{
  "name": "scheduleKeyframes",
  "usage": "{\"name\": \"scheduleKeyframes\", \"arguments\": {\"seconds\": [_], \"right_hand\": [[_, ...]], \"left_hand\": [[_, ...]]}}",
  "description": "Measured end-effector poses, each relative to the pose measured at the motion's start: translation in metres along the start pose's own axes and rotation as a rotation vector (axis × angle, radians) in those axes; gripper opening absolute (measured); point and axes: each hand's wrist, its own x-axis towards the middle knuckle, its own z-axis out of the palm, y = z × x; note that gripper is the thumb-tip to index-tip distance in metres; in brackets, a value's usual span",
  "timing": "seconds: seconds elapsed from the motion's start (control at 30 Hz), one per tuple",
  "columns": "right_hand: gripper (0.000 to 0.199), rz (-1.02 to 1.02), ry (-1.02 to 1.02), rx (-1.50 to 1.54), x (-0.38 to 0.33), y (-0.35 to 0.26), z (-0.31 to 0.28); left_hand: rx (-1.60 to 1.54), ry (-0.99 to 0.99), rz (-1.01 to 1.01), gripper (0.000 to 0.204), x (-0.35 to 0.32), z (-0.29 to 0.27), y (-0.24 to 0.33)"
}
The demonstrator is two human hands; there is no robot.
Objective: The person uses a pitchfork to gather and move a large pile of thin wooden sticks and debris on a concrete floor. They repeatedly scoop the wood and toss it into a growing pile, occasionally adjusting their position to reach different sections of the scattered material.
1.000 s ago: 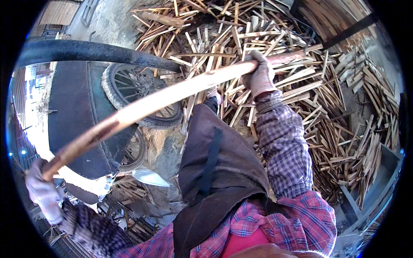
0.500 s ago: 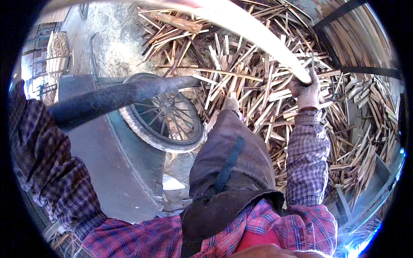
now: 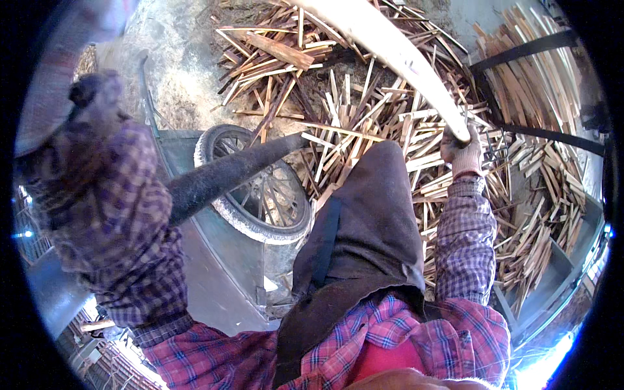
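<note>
A long, pale piece of wood point(image 3: 396, 55), curved in this view, comes in from the top edge, and its near end lies in the closed fingers of my right hand point(image 3: 463, 155). That hand wears a light glove with a knitted cuff. On the far left, my left hand point(image 3: 101, 91) is raised in a dark glove. Motion smears its fingers, so I cannot make out whether it holds anything. A large blurred shape lies beside and above it. Below my left forearm, a dark thick pole point(image 3: 234, 175) slants toward the wood pile.
Thin wood offcuts point(image 3: 364, 117) lie in a wide heap ahead and to the right. A spoked cart wheel point(image 3: 260, 188) stands beside a grey-green metal panel point(image 3: 224, 273) at my left. Dark metal bars point(image 3: 526, 52) cross the stacked strips at upper right.
My left forearm has swung up and inward, and the hand has come into view. My legs have shifted. My right hand keeps hold of the pale wood, slightly lower in view.
</note>
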Motion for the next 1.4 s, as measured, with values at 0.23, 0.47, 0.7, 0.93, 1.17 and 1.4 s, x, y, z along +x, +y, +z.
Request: {"name": "scheduleKeyframes", "arguments": {"seconds": [0.23,0.47,0.7,0.93,1.17,1.4], "right_hand": [[0.032,0.008,-0.019,-0.203,-0.005,0.020,0.015],[0.024,0.048,0.238,-0.199,-0.005,0.043,0.049],[0.020,0.161,0.233,-0.231,0.024,0.058,0.052],[0.023,0.279,0.188,-0.470,0.049,0.066,0.059],[0.019,0.321,0.209,-0.413,0.051,0.088,0.079],[0.033,0.281,0.365,-0.330,0.103,0.135,0.095]], "left_hand": [[-0.081,0.140,0.116,0.034,-0.001,0.050,-0.033],[-0.322,0.190,0.030,0.016,-0.003,0.096,-0.042],[-0.134,-0.093,-0.162,0.012,0.001,0.081,-0.040],[-0.163,-0.217,-0.289,0.011,-0.017,0.092,-0.035],[-0.274,-0.307,-0.529,0.008,-0.057,0.140,-0.042],[0.637,-0.489,0.044,0.007,-0.041,0.209,-0.069]]}}
